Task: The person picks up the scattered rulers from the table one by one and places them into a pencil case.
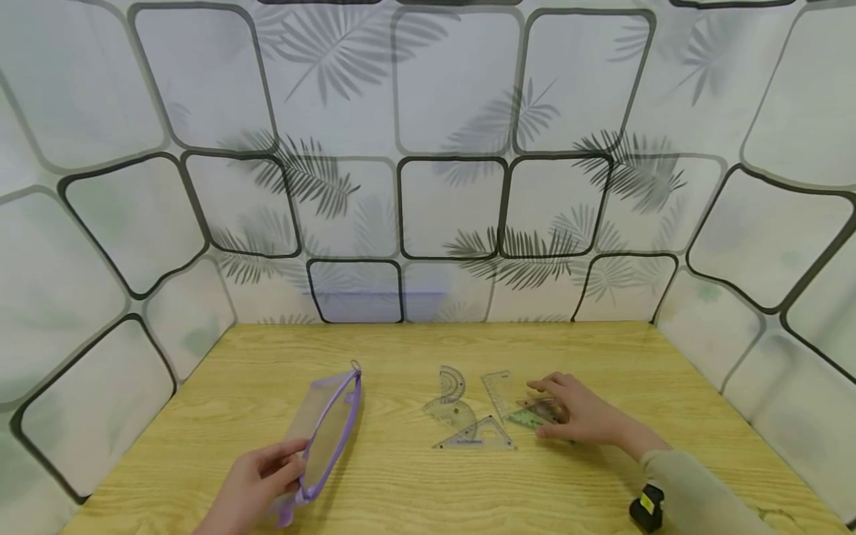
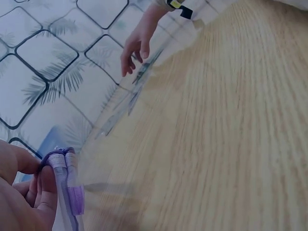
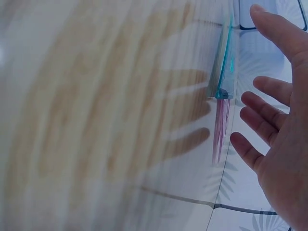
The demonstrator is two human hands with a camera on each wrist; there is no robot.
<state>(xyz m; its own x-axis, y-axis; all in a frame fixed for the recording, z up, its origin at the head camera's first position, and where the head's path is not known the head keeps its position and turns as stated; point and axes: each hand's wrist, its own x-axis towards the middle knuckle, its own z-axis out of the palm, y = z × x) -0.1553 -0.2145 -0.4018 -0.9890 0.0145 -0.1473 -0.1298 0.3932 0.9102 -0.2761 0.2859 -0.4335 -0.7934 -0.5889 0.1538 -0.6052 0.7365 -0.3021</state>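
Observation:
My left hand (image 1: 257, 475) grips the near end of a see-through pouch with purple zipper trim (image 1: 309, 409), pinching its edge between thumb and fingers. The pouch's long side stands tilted up from the table. Over a green-tinted clear set square (image 1: 524, 417) hovers my right hand (image 1: 582, 412), fingers spread and pointing left, partly hiding the pieces below. In the right wrist view its fingers are apart with nothing between them, beside a teal-edged clear piece (image 3: 224, 67). Left of it lie a clear set square (image 1: 478, 443), a protractor (image 1: 452, 383) and a semicircular piece (image 1: 461, 416).
A thin clear ruler-like piece (image 1: 495, 394) lies between the protractor and my right hand. The wood-grain table (image 1: 401, 490) meets a patterned cloth wall (image 1: 455, 208) at the back and both sides. A black device with a yellow label (image 1: 646, 507) is at the right sleeve.

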